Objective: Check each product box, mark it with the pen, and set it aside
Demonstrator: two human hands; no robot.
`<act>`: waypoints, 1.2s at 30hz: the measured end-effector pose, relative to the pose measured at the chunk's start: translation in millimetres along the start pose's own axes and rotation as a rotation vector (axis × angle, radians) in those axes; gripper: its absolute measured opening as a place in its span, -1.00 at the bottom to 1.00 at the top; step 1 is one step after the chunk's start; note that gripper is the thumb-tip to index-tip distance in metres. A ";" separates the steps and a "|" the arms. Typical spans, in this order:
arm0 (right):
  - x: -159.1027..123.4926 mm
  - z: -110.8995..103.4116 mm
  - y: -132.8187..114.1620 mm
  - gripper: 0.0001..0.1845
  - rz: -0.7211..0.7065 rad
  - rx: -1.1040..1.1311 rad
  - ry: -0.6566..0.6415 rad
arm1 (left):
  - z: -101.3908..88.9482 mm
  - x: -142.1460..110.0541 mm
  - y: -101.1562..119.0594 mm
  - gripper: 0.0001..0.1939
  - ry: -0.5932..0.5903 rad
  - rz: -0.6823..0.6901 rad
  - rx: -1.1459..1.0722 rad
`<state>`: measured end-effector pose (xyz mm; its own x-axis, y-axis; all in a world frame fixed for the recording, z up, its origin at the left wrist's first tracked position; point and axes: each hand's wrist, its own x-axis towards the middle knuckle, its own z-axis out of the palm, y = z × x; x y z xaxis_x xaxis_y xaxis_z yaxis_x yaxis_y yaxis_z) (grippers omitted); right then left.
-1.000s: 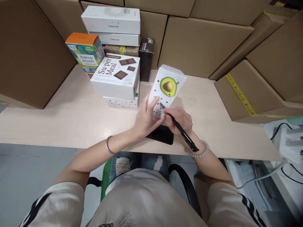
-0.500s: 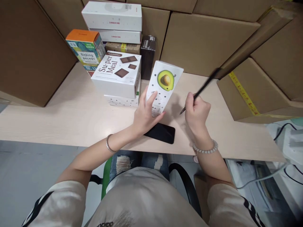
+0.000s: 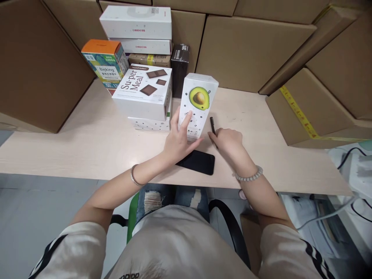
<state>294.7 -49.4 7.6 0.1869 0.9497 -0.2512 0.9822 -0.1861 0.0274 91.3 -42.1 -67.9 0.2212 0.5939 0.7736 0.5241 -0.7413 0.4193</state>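
My left hand (image 3: 178, 141) is on a white box with an avocado picture (image 3: 193, 123). Its index finger lies over the front face, the other fingers are at the left side, and the thumb is stretched out near the bottom. The box stands upright on the table. To the right of it, my right hand (image 3: 231, 142) is closed low over the tabletop, its thumb across a black pen (image 3: 212, 124). Most of the fingers on that hand are hidden under it. A black phone (image 3: 200, 162) lies just below my left hand.
Left of the avocado box, a white "Su-per Meal" box (image 3: 142, 101) rests on another white box (image 3: 151, 123). Behind stand an orange-topped "Binking" box (image 3: 106, 69), stacked white boxes (image 3: 135, 29) and a black box (image 3: 179, 73). Cardboard cartons (image 3: 250, 54) enclose the table (image 3: 58, 155).
My right hand has come down and to the left, and the pen has swung from a rightward slant to a leftward one. The avocado box is more upright, its top shifted left.
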 end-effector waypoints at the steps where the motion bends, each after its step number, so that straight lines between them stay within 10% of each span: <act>1: -7.1 -1.4 0.4 -0.43 -0.025 0.007 0.078 | 0.7 0.0 -0.1 -0.06 -0.002 0.002 -0.008; 4: -33.2 -3.2 3.5 -0.51 -0.267 0.068 0.266 | 0.8 2.2 -0.8 -0.04 -0.009 -0.004 -0.021; 8: -61.2 7.0 7.1 -0.26 -0.622 0.133 0.138 | 0.3 6.9 -1.6 0.04 -0.012 -0.030 0.010; 14: -65.4 29.5 8.3 -0.30 -0.729 0.168 0.075 | 7.9 11.4 -7.7 0.09 0.007 -0.083 0.012; 24: -63.0 28.7 11.9 -0.29 -0.631 0.240 0.090 | 11.0 21.4 -8.9 0.22 -0.035 -0.172 -0.046; 36: -101.3 22.9 47.2 -0.20 -0.368 0.216 0.859 | 24.6 18.6 -14.1 0.31 -0.032 -0.258 -0.101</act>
<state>321.6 -160.2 12.1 -0.0968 0.8020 0.5895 0.9734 0.1999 -0.1121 108.3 -12.9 -71.1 0.1176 0.7753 0.6206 0.4823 -0.5908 0.6467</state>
